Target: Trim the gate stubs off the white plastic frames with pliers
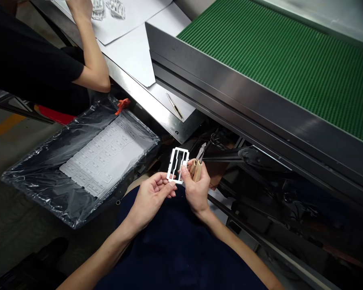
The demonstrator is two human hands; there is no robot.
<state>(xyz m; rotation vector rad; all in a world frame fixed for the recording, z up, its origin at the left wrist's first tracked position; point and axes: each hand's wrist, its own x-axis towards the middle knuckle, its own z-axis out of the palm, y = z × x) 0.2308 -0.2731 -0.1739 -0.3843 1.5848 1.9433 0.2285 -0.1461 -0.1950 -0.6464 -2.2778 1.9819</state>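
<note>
A small white plastic frame [169, 174] with slots and thin inner bars is held up in front of my dark blue clothing. My left hand [153, 195] pinches it by its lower corner, thumb against fingers. On its right edge rests the thumb of my right hand [197, 189]. That same hand is closed around a pair of nippers [197, 170] with tan handles, their metal jaws pointing up and away from the frame. Parts of the handles are hidden by my fingers.
To the left, a bin lined with clear plastic [36, 177] holds white moulded sheets [103, 151]. A pen [174, 106] lies on paper on the metal table [133, 86]. A green ribbed conveyor [278, 60] rises at right. A co-worker's arm [92, 60] reaches over the table near clear parts [116, 9].
</note>
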